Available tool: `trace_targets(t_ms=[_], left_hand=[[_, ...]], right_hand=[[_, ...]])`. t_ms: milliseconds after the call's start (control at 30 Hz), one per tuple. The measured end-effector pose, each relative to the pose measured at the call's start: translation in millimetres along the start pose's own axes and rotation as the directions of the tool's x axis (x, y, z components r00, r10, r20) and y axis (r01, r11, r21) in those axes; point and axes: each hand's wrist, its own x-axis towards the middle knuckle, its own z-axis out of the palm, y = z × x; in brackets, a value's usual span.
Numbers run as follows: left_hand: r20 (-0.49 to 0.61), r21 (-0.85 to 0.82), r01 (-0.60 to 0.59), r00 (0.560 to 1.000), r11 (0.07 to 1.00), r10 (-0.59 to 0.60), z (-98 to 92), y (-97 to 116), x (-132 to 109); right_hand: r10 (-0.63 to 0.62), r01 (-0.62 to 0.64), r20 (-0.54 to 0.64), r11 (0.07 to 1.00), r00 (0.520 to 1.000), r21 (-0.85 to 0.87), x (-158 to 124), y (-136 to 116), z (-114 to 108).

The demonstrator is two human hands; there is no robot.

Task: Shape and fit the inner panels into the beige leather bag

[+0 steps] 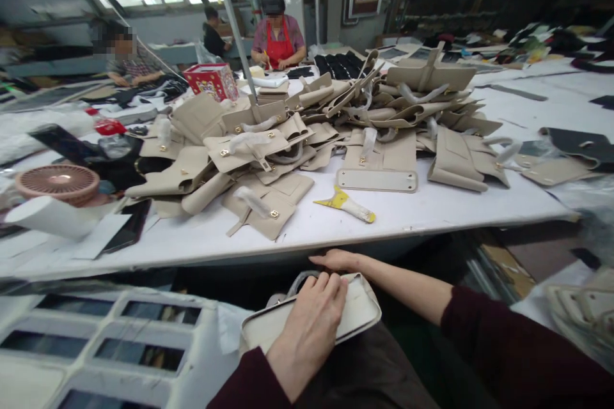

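A light beige handbag (362,307) rests tilted on my lap, its pale, flat, rounded-rectangle base turned up. My left hand (311,323) lies across that base, fingers bent and closed on its far edge. Just beyond the handbag, under the table's front edge, is my right hand (338,260). One of its fingers stretches left; the rest are hidden behind the bag, so its hold cannot be made out. A grey wrapped handle loop (300,282) shows beside my left fingers. On the table ahead lies a yellow-and-white tool (346,204) with a forked end.
Many beige bag pieces (268,140) with wrapped handles are heaped on the white table (192,239). A pink fan (57,183) and a phone (128,227) are at left. A white slotted rack (115,326) stands at lower left. Co-workers (278,38) sit across the table.
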Motion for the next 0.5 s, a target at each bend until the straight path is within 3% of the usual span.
trace_targets(t_ms=[133, 200, 267, 333, 400, 500], left_hand=[[-0.102, -0.098, 0.036, 0.994, 0.995, -0.046, -5.6, 4.4, -8.4], [-0.128, -0.242, 0.022, 0.99, 0.97, -0.054, -13.7, -2.4, -15.8], [-0.144, -0.471, 0.015, 0.985, 0.882, -0.094, -21.6, -20.4, -27.7], [-0.118, -0.751, 0.099, 0.953, 0.653, -0.28, -23.0, -47.9, -44.7], [0.028, -0.936, 0.21, 0.846, 0.284, -0.533, -13.3, -76.9, -64.5], [0.195, -0.972, 0.23, 0.715, -0.037, -0.671, 20.5, -103.2, -89.1]], right_hand=[[-0.161, 0.172, 0.155, 0.983, 0.975, -0.058, -7.3, -22.2, -0.7], [-0.218, 0.24, 0.172, 0.963, 0.961, -0.119, -13.6, -32.5, 3.9], [-0.248, 0.283, 0.185, 0.938, 0.951, -0.201, -20.1, -40.2, 10.6], [-0.276, 0.325, 0.199, 0.902, 0.94, -0.283, -26.4, -45.4, 17.6], [-0.302, 0.355, 0.195, 0.865, 0.933, -0.356, -32.4, -49.2, 23.2], [-0.325, 0.368, 0.172, 0.818, 0.93, -0.442, -39.1, -53.5, 28.0]])
